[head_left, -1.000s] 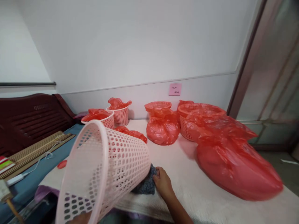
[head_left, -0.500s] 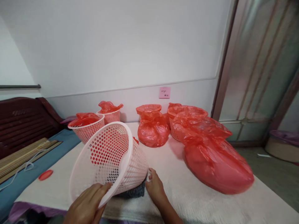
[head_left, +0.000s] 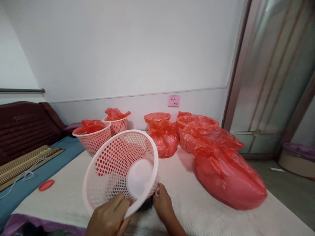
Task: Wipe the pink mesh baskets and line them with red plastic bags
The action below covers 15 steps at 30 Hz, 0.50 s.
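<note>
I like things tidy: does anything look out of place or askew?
The small red piece looks stray, lying by itself at the left of the white cover. The pink basket is tilted, but the left hand holds its rim. I see no spill or damage.

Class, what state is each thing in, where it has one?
Front basket: tilted, mouth toward camera
Left hand: closed on front basket's rim
Right hand: beside front basket's base, grip unclear
Dark cloth: mostly hidden by front basket
Left basket: upright, holding red plastic
Rear-left basket: upright
Right basket: upright, lined
Middle bag: bulging
Right bag: bulging, slumped
</note>
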Motion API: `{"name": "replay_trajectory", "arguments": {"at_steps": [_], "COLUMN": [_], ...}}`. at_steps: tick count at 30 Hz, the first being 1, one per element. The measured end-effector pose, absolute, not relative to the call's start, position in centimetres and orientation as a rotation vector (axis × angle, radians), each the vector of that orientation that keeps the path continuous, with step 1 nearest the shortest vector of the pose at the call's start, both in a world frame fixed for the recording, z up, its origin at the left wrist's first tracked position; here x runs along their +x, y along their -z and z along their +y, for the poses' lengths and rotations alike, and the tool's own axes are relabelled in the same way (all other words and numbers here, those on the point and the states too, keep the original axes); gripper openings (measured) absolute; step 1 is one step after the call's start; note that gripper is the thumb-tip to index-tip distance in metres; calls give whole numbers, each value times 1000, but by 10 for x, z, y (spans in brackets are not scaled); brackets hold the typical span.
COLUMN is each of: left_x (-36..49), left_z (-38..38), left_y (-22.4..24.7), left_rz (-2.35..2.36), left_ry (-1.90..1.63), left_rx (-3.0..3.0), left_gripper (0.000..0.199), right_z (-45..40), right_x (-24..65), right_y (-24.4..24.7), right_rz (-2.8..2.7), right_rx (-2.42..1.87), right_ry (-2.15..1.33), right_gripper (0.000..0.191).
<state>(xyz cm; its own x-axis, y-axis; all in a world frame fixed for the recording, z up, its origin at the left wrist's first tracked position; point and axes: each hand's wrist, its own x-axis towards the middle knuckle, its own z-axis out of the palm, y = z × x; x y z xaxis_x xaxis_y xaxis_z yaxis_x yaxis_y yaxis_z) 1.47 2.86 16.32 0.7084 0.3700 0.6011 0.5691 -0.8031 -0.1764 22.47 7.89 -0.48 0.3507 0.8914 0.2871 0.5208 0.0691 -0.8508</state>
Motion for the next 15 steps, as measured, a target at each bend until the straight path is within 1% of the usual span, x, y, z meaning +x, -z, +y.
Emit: {"name": "replay_trajectory", "arguments": {"at_steps": [2, 8, 11, 12, 15], "left_x": [15, 10, 6, 5, 5], "left_z": [30, 39, 44, 45, 49], "left_y": [-161, -159, -162, -163, -169], "left_rz": [-747, -822, -843, -824, -713], "left_ry": [796, 832, 872, 899, 971], "left_rx": [-2560, -2576, -2601, -2611, -2597], "left_gripper": [18, 14, 12, 12, 27], "right_z": [80, 75, 73, 73, 77], "right_x": [222, 210, 208, 209, 216], "right_y": [13, 31, 38, 39, 42], "right_rz": [-1338, -1372, -1395, -1401, -1422], "right_rx": [-1628, -1754, -1740, -1732, -1716], "right_ry": [-399, -217, -188, -187, -195], "right_gripper": [48, 32, 34, 35, 38]}}
